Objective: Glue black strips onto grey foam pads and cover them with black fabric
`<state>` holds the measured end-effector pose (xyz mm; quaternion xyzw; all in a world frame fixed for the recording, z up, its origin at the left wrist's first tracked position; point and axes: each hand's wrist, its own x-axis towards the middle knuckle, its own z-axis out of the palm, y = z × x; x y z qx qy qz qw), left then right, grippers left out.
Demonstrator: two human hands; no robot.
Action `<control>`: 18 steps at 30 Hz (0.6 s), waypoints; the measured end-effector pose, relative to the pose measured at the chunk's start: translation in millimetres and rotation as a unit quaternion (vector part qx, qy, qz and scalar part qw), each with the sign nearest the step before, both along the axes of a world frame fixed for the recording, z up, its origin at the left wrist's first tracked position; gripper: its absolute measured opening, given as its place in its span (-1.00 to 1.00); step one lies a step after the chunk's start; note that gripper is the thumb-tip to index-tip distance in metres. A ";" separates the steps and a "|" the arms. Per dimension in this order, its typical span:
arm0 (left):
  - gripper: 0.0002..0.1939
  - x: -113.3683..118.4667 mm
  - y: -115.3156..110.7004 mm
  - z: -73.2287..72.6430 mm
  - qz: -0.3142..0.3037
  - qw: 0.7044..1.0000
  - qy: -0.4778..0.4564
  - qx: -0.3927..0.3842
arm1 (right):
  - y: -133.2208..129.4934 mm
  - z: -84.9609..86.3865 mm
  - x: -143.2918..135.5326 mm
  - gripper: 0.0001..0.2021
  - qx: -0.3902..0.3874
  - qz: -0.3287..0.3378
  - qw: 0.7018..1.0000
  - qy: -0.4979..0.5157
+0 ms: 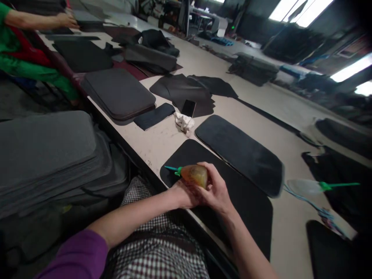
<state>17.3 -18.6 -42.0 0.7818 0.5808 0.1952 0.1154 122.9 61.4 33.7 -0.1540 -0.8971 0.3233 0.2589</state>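
Observation:
A glue bottle, amber and stained, lies on its side between my two hands, its green cap and thin nozzle pointing left. My left hand is closed around it from below; most of its fingers are hidden behind the bottle. Wrapped over the bottle's base end is my right hand. Beneath both hands a black rounded panel rests on the table near the front edge. A second dark panel lies just beyond it.
A stack of dark panels, a white crumpled cloth and a phone lie further along the table. Another bottle with a green nozzle lies right. More panels are piled left. A co-worker's hand is far left.

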 end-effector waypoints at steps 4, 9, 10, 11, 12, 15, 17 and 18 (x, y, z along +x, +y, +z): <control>-0.44 -4.1 0.3 7.2 -0.018 0.999 0.007 0.034 | 11.4 2.3 -2.9 -0.53 0.053 -0.008 0.999 -0.003; -0.38 -7.4 -3.4 13.5 -0.003 0.997 0.025 0.068 | 31.6 1.1 -11.4 -0.49 0.110 -0.031 0.993 -0.014; -0.38 -7.9 -4.0 15.6 0.001 0.997 0.027 0.073 | 36.3 0.5 -13.8 -0.48 0.120 -0.042 0.992 -0.019; -0.38 -8.2 -4.4 17.7 0.003 0.997 0.028 0.077 | 41.1 -0.4 -16.4 -0.47 0.130 -0.056 0.990 -0.025; -0.37 -8.4 -4.6 19.3 0.004 0.996 0.029 0.079 | 46.2 -1.4 -19.0 -0.47 0.140 -0.074 0.987 -0.030; -0.36 -8.1 -4.1 20.3 0.007 0.996 0.031 0.088 | 61.3 -5.6 -25.9 -0.48 0.165 -0.128 0.977 -0.038; -0.35 -7.4 -3.5 18.0 0.008 0.995 0.033 0.092 | 69.7 -8.0 -28.0 -0.49 0.175 -0.148 0.973 -0.036; -0.34 -7.2 -3.3 16.6 0.009 0.995 0.035 0.093 | 72.9 -8.7 -27.7 -0.50 0.179 -0.154 0.971 -0.034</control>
